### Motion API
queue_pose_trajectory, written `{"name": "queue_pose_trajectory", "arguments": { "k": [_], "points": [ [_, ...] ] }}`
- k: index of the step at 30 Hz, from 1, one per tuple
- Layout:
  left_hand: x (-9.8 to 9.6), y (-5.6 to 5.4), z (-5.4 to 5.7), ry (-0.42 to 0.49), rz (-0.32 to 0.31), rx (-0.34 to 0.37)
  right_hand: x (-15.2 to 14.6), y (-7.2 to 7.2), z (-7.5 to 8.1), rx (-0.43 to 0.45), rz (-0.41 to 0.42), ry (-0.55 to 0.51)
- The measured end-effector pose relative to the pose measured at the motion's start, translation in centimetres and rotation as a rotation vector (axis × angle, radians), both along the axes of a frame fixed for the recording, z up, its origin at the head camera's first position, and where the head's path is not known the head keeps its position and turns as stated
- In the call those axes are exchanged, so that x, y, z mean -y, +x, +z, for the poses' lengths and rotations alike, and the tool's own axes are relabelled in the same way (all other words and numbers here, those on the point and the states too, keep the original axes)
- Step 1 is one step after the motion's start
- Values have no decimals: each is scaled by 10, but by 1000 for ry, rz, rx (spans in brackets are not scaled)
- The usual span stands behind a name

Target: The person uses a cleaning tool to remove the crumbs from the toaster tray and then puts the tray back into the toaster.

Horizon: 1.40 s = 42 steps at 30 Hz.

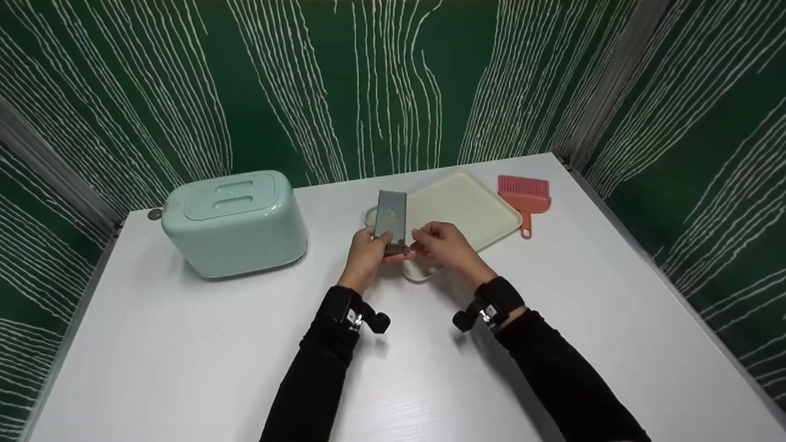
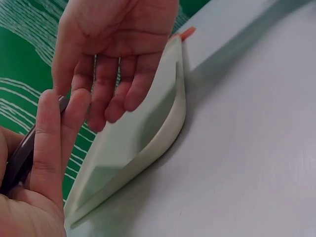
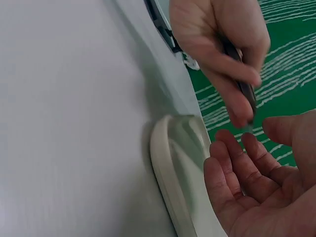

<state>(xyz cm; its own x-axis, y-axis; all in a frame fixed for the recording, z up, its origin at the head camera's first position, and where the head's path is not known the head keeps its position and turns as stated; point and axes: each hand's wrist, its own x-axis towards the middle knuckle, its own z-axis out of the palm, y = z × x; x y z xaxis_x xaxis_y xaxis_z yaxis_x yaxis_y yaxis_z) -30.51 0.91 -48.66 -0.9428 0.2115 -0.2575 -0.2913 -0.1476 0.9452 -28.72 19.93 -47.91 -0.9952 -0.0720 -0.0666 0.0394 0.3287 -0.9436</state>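
My left hand [image 1: 366, 250] grips a slim grey rectangular case [image 1: 391, 216] with a small gold-coloured motif on its top. The thumb lies on top of it, and fingers extend under its slotted near end. Seen edge-on in the right wrist view, the case [image 3: 240, 79] is a thin dark strip between the left fingers. My right hand [image 1: 447, 244] is just to the right of that near end, palm up. Its fingers are loosely bent, with a gap between thumb and forefinger in the right wrist view. A small pale spot shows at the case's tip, too blurred to name.
A cream tray [image 1: 457, 205] lies on the white table [image 1: 393, 380] under and behind the hands. To its right is an orange-red brush and dustpan [image 1: 525, 196]. At the left stands a mint-green lidded box [image 1: 239, 233], with a small dark round thing [image 1: 155, 214] beside it.
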Motion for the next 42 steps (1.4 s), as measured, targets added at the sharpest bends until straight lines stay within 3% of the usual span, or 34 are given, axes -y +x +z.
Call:
{"name": "queue_pose_trajectory", "arguments": {
  "k": [5, 12, 24, 33, 42],
  "points": [
    [10, -1, -1, 5, -64, 8, -31, -6, 0, 14, -82, -30],
    [22, -1, -2, -41, -98, -8, -77, -13, 0, 4, -227, -7],
    [32, 0, 0, -31, -152, 7, -132, -16, -12, -27, -414, 267],
    [38, -1, -2, -51, -174, 15, -158, -20, -25, -77, -460, 403],
    [42, -1, -2, -45, -183, 31, -169, -23, -30, -37, -470, 461]
  ]
}}
